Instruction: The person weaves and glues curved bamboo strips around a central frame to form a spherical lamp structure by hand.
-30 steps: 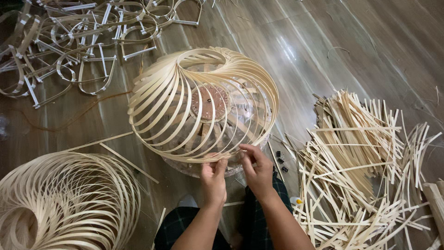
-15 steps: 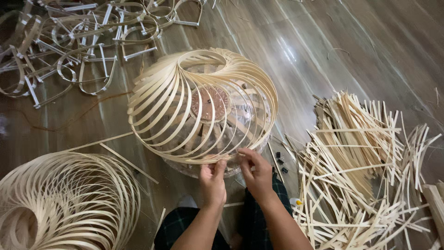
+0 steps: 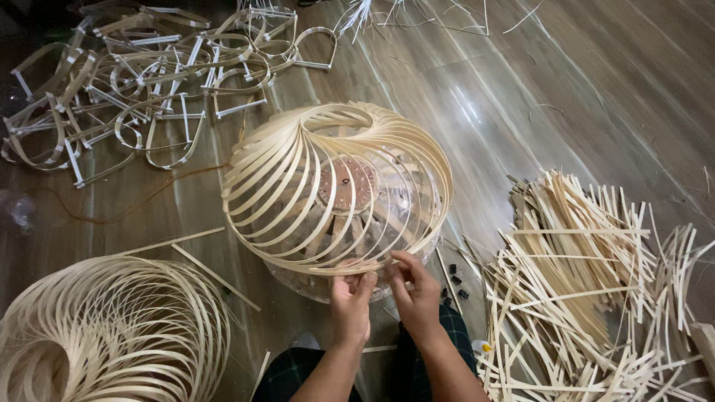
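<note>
On floor | both hands' fingers pinching strip ends at shade (image 3: 335, 190) rim: left hand (image 3: 351, 307), right hand (image 3: 415, 298) | seating strip in progress; next calling for firm tuck

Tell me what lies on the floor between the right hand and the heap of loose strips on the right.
In the head view, small dark clips and a thin stick lie between the right hand and the loose strip heap.

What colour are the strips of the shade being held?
Pale cream, natural bamboo tone on the shade; head view.
</note>
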